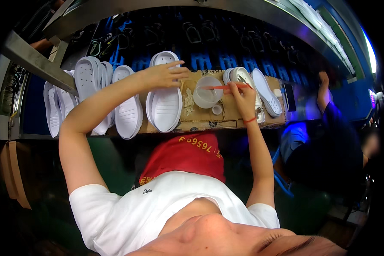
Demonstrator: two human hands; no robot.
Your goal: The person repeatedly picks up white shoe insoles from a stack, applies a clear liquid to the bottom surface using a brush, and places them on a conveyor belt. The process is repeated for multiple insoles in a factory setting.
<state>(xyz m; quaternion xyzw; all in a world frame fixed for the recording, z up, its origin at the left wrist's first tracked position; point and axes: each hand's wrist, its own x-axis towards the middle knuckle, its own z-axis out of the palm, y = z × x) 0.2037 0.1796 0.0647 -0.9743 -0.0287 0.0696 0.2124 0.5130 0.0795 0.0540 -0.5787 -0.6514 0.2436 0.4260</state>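
1. Cardboard (pixel 231 113) is partly covered by soles (pixel 165 112); finished ones cannot be told apart.
2. Over one stack, the left hand (pixel 166 76) is seen, fingers open.
3. A cup (pixel 204 103) is set alongside.
4. Over it, a brush (pixel 224 87) is gripped by the right hand (pixel 245 100); work seems unfinished.

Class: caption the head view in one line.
Right fingers grip a red tool over a translucent cup; left fingers extend over white shoe soles.

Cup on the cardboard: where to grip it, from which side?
Grip the cup by its round outer wall, probably from the near left: the red tool reaches its mouth from the right, and a small round container sits near right.
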